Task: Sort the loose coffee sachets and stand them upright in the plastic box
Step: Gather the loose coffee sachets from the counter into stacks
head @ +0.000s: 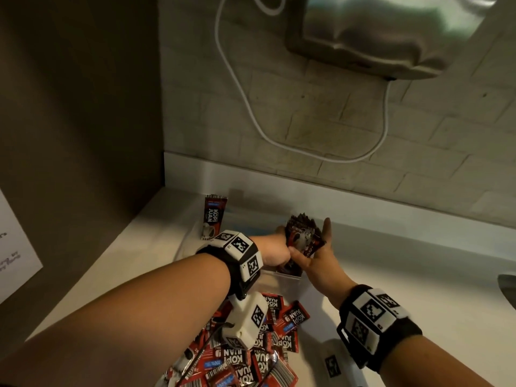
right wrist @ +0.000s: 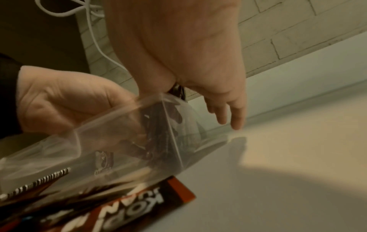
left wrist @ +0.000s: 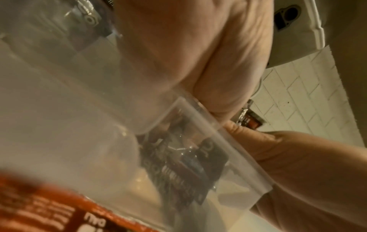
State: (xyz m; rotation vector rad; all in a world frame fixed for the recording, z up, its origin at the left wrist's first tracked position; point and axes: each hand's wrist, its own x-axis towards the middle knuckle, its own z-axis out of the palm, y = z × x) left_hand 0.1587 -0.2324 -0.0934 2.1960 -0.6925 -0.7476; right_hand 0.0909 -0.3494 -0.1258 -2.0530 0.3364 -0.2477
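Both hands (head: 303, 252) clamp dark red-black sachet stack (head: 304, 236), upright over clear plastic box (head: 287, 280).

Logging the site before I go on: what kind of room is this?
Probably a washroom or utility corner: a metal wall-mounted hand dryer with a white cable on a pale brick-pattern wall above a white counter.
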